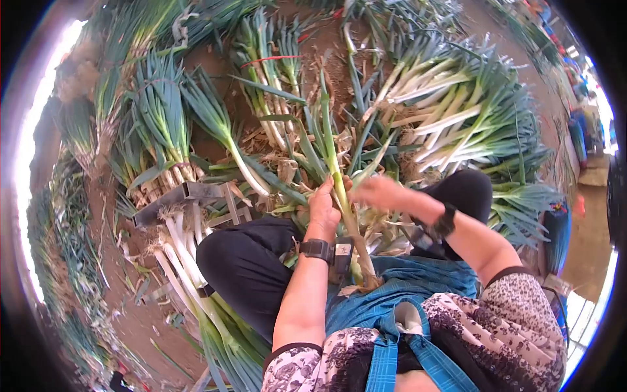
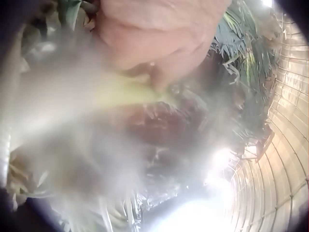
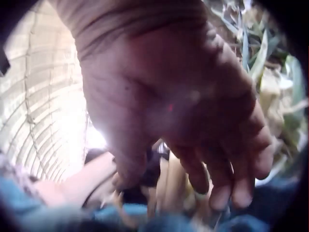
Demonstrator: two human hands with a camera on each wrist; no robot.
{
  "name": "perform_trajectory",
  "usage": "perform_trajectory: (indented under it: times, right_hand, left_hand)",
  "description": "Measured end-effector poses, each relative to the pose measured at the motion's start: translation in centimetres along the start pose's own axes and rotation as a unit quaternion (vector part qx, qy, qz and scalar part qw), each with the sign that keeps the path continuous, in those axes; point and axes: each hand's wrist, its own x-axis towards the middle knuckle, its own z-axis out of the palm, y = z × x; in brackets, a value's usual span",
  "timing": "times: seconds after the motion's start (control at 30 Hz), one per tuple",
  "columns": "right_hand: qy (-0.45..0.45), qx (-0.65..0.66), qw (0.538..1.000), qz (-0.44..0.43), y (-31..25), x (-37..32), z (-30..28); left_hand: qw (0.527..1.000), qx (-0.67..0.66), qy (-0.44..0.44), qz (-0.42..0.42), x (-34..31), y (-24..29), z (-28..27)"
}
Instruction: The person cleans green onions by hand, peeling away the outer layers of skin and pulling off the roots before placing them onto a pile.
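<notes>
A single leek (image 1: 344, 202) stands upright over the lap in the head view, its root end against the blue apron (image 1: 418, 277). The left hand (image 1: 323, 208) grips its stem partway up, and the left wrist view shows that hand (image 2: 159, 36) with its fingers curled round a pale yellow-green stem (image 2: 125, 91). Just right of the stem is the right hand (image 1: 382, 194), blurred. In the right wrist view the right hand (image 3: 178, 106) has its fingers spread and loosely bent, with nothing seen in them; whether it touches the leek cannot be told.
Piled leeks (image 1: 450, 111) lie at the right, and tied bundles (image 1: 160, 111) stand at the upper left. A metal stand (image 1: 186, 196) is beside the left knee, with several leeks (image 1: 209, 313) next to it. Loose peelings (image 1: 385, 228) lie between the knees.
</notes>
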Motion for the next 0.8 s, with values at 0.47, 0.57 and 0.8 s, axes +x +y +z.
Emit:
perform_trajectory:
  times: [0.47, 0.57, 0.8]
  right_hand:
    - [0.155, 0.537, 0.829, 0.002, -1.0, 2.5, -5.6]
    - [0.167, 0.534, 0.829, -0.025, -1.6, 1.9, -6.2]
    - [0.241, 0.614, 0.744, -0.109, -1.6, 2.2, -8.1]
  left_hand:
    - [0.523, 0.840, -0.146, 0.021, 0.3, -2.9, -6.1]
    - [0.550, 0.716, 0.055, 0.427, -3.4, -0.5, 1.9]
    - [0.845, 0.486, -0.140, 0.172, -5.3, -3.5, 8.7]
